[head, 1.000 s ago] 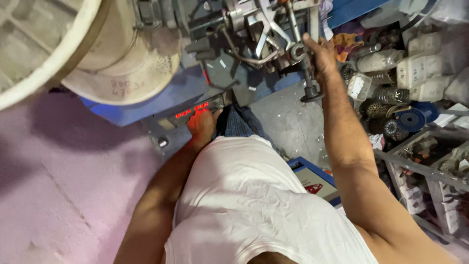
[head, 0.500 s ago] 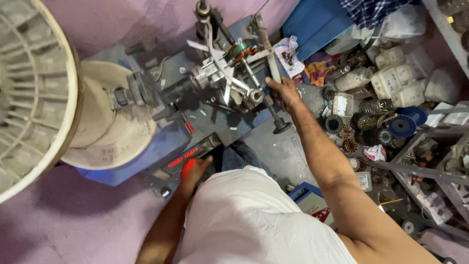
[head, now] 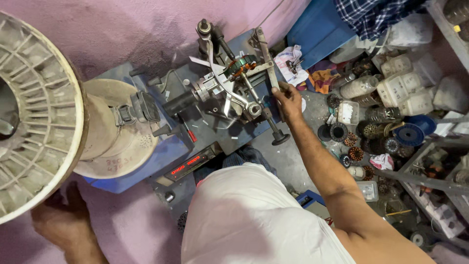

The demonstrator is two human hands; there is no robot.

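A small winding machine [head: 215, 93] stands on a blue base against a pink wall, with a copper-wound stator [head: 242, 63] clamped in it. My right hand [head: 288, 100] is closed around the machine's long metal lever [head: 264, 49], above a black-knobbed rod [head: 280, 139]. A big pale plastic spool [head: 34, 122] lies on its side at the left. My left hand [head: 63, 220] is at the spool's lower rim, its fingertips hidden behind the flange. A red digit display [head: 188, 164] glows on the machine's front panel.
Several stators [head: 356, 154], plastic bottles [head: 400, 90] and a blue reel [head: 410, 132] crowd the floor at the right. A metal rack [head: 425, 181] stands at the lower right. A blue box [head: 317, 29] and checked cloth [head: 371, 14] lie at the back.
My left hand has left the red display panel and moved to the spool's rim at the lower left. The view has shifted, showing more of the spool. My right hand stays on the lever.
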